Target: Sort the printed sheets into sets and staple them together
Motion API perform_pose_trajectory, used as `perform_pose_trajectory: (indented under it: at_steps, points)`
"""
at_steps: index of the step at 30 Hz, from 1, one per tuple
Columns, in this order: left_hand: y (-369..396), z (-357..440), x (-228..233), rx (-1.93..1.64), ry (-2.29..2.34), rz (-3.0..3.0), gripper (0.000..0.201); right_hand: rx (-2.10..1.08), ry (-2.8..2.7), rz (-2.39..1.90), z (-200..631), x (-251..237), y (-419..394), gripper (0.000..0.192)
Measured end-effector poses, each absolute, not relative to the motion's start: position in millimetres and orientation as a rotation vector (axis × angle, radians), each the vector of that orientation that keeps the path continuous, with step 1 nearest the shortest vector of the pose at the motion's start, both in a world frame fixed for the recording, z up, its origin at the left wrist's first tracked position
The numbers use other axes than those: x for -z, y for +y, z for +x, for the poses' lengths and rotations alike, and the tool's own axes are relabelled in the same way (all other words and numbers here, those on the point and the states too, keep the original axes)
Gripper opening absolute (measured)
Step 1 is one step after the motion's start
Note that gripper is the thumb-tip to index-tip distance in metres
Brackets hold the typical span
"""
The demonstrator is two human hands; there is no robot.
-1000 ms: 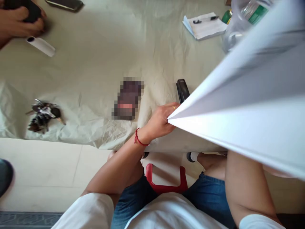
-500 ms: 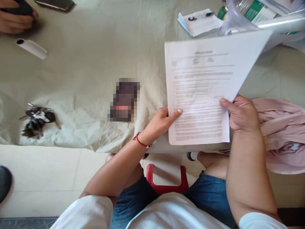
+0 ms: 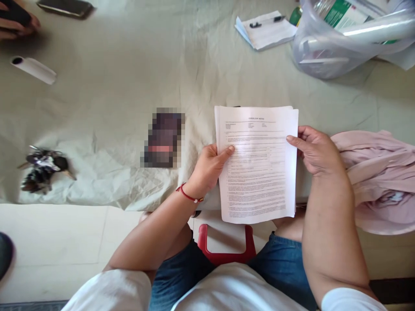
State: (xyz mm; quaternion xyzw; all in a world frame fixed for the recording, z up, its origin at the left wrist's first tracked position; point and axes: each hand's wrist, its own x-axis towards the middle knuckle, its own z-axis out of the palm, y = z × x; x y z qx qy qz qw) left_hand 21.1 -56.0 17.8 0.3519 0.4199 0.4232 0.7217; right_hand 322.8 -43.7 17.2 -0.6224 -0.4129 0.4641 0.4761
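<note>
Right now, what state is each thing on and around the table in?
Stack of printed papers: held flat, print side up, at the table's near edge.
Left hand: gripping the stack's left edge.
Right hand: gripping the stack's right edge.
Keys: lying in a bunch.
White roll: lying on its side.
Plastic bag: full, slumped.
Pink garment: crumpled.
Notepad: pen lying on top.

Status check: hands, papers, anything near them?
Left hand and right hand grip printed sheets by side edges. Pink cloth beside right hand. Nothing blocking.
</note>
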Motion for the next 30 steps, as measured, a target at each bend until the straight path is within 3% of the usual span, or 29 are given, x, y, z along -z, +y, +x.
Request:
perform_pose_trajectory:
  at_steps: [7,12,18,27,30]
  points:
    - [-52.3,22.6,-19.4,-0.994,0.979,0.749,0.045,-1.092,-1.043,-1.478,320.7,-8.1,-39.2,0.045]
    - [-43.5,18.9,-17.5,-1.073,1.063,0.743,0.026,-1.008,-0.978,-1.450,324.7,-0.4,-33.9,0.044]
    - [-35.7,11.6,-13.1,-1.127,1.198,0.846,0.016,-0.996,-0.965,-1.440,327.3,-0.2,-30.6,0.047]
    - [-30.8,7.8,-6.5,-1.303,1.249,0.811,0.034,-1.125,-1.005,-1.552,315.8,-17.1,-37.9,0.055]
    - [-30.3,6.7,-5.4,-1.312,1.207,0.787,0.038,-1.079,-1.017,-1.629,315.7,-17.4,-39.0,0.049]
